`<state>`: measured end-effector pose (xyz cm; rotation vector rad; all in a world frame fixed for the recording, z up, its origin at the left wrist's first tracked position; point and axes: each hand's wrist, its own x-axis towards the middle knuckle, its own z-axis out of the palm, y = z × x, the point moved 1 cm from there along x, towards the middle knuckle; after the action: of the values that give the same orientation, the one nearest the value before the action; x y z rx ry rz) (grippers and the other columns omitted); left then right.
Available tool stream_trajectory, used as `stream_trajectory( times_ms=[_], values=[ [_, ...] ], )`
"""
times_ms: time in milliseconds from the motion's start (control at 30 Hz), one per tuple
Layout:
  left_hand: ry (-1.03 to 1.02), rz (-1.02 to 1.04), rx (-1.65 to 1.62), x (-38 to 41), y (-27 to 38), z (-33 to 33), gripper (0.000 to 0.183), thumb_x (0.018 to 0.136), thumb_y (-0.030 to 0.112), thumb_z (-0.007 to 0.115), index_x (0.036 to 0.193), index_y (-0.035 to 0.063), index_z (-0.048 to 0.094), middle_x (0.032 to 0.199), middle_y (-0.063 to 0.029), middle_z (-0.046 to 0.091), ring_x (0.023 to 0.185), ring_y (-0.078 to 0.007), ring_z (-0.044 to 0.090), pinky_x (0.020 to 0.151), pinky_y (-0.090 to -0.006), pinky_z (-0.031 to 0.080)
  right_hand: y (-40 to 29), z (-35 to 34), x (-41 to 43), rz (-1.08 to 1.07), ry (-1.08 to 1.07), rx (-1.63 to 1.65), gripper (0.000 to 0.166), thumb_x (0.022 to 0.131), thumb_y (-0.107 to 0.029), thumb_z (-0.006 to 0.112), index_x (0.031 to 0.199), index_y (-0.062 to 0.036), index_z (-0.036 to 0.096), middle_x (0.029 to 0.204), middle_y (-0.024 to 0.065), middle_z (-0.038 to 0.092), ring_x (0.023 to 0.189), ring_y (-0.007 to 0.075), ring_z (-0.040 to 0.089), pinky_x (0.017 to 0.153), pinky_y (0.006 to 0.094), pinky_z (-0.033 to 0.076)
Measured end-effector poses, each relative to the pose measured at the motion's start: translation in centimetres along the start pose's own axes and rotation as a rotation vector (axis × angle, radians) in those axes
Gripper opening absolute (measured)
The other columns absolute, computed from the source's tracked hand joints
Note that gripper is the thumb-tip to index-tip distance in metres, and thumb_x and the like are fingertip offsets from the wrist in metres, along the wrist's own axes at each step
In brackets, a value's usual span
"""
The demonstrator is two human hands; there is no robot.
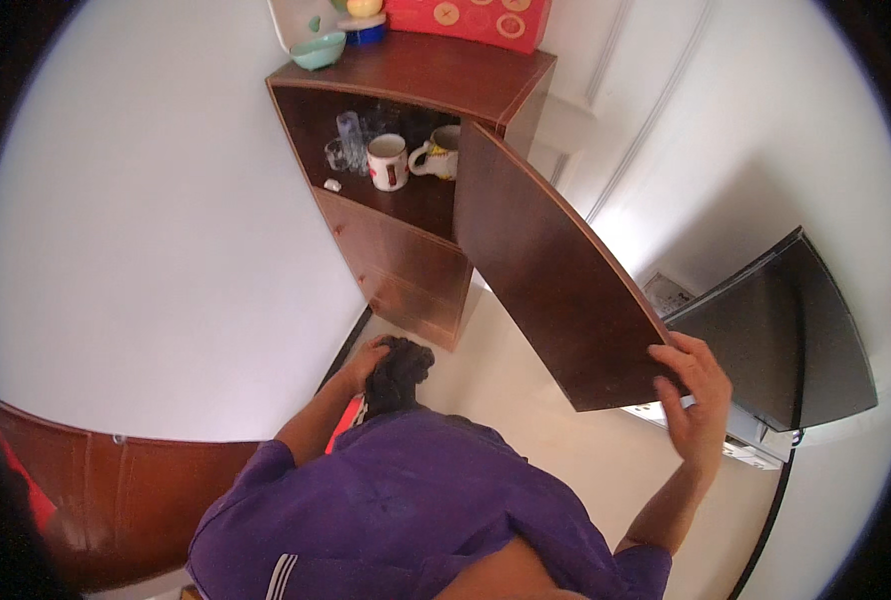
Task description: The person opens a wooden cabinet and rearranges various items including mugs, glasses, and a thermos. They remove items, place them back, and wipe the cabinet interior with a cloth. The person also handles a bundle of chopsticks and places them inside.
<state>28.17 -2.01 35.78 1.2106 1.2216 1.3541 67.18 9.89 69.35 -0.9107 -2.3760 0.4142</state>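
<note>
My right hand [691,390] grips the free edge of a dark brown wooden cabinet door [558,277], which stands swung out from the cabinet [408,67]. A crumpled black cloth [399,371] is bunched in my left hand [364,364], low in front of my body. Inside the upper compartment, a white mug with red marks [388,161] sits near the middle. Beside it is a second patterned mug [438,154], partly hidden by the door. Clear glassware [349,142] is at the left, and a small white object [332,184] lies near the front edge.
On the cabinet top are a pale green bowl [318,51], a blue container [363,31] and a red box [468,22]. A black television-like panel [783,337] stands at the right, by the wall. A white wall [153,225] runs close along the left.
</note>
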Motion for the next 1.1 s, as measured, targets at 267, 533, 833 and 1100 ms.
stream_trajectory(
  times_ms=[267,533,833,1100],
  values=[
    [0.345,-0.39,-0.574,-4.0,0.6,3.1,0.023,0.084,0.006,0.047,0.105,0.0022,0.055,0.096,-0.0117,0.062,0.081,-0.0204,0.063,0.074,-0.0335,0.053,-6.4,3.9,1.6,-0.367,-0.63,0.196,0.077,0.066,-0.049,0.072,0.132,-0.0257,0.04,0.123,0.0252,0.045,0.098,0.0366,0.058,0.078,0.0389,0.049],
    [0.554,-0.211,-0.268,-12.3,1.7,1.4,0.027,0.083,0.01,0.051,0.108,0.0015,0.057,0.1,-0.013,0.062,0.086,-0.0223,0.063,0.077,-0.0356,0.053,-12.4,8.5,6.6,-0.773,-0.588,0.01,0.054,0.071,-0.05,0.065,0.108,-0.0169,0.046,0.071,0.01,0.058,0.065,0.0298,0.06,0.051,0.0373,0.043],
    [0.916,-0.079,-0.831,-18.8,-4.4,1.9,0.044,0.082,0.03,0.051,0.115,-0.0001,0.053,0.105,-0.0144,0.06,0.09,-0.0269,0.061,0.079,-0.0393,0.05,-18.8,18.6,14.3,-0.98,-0.469,0.183,0.061,0.078,-0.031,0.064,0.127,-0.0092,0.036,0.07,0.0119,0.061,0.063,0.0309,0.061,0.052,0.0403,0.047],
    [0.897,0.146,-0.511,-6.5,4.0,-1.0,0.054,0.076,0.01,0.047,0.13,0.005,0.04,0.118,-0.0159,0.052,0.105,-0.024,0.054,0.091,-0.0338,0.044,-16.5,19.8,24.2,-1.321,-0.292,-0.131,0.044,0.078,-0.025,0.061,0.116,-0.007,0.047,0.096,0.0148,0.057,0.09,0.0308,0.056,0.075,0.0414,0.048]
  ],
)
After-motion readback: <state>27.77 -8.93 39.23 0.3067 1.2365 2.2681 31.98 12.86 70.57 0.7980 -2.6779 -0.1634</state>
